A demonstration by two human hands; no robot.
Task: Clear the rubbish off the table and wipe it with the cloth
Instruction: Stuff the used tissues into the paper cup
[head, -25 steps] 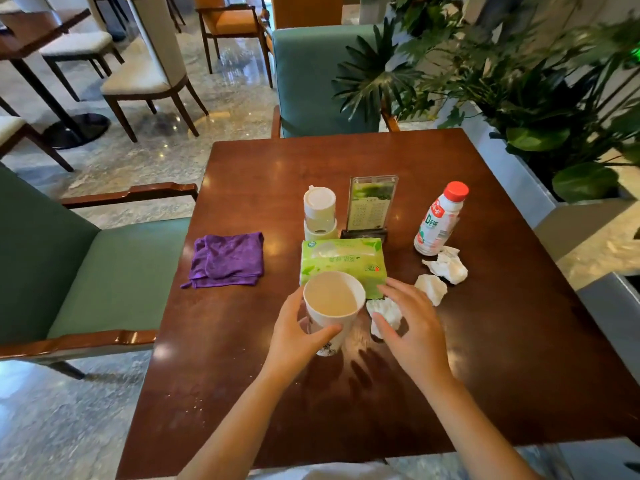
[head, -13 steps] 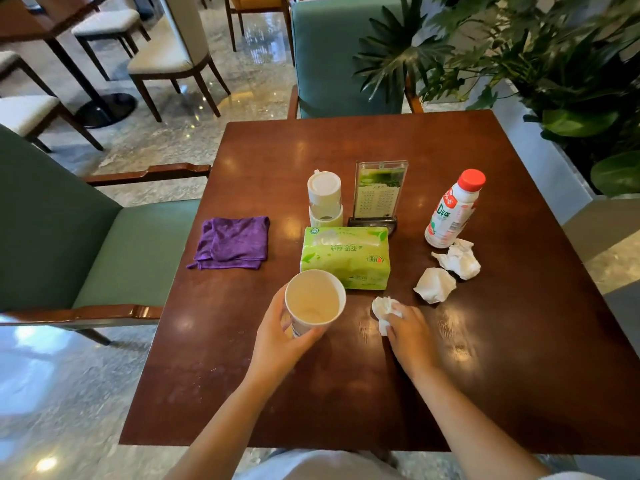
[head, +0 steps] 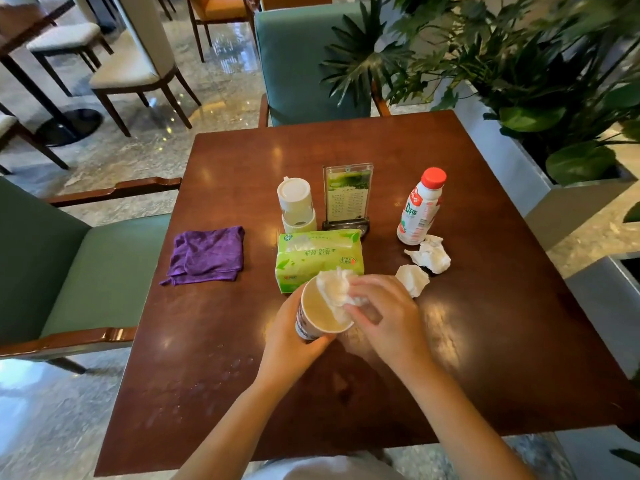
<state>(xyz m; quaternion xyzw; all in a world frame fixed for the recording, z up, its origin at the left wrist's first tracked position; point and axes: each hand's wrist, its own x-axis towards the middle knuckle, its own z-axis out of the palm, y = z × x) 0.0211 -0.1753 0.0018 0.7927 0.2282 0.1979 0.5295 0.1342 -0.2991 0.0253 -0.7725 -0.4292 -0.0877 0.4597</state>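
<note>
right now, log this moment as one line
step: binning tissue | left hand: holds paper cup tilted | right hand: pushes crumpled tissue into cup | left on table: two tissues, purple cloth untouched

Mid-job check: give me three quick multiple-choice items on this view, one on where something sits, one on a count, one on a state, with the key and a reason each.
1. Where does the purple cloth lie?
A. left of the green tissue pack
B. under the bottle
C. in the cup

2. How many crumpled tissues lie loose on the table?
A. none
B. two
C. five

3. What is the right hand doing?
A. resting flat on the table
B. wiping with the cloth
C. pushing a crumpled tissue into the paper cup

Key: 1 A, the cloth sits folded near the table's left edge. 2 B, one and another lie near the red-capped bottle. 3 C, its fingers pinch the tissue at the cup's mouth while the left hand grips the cup.
</note>
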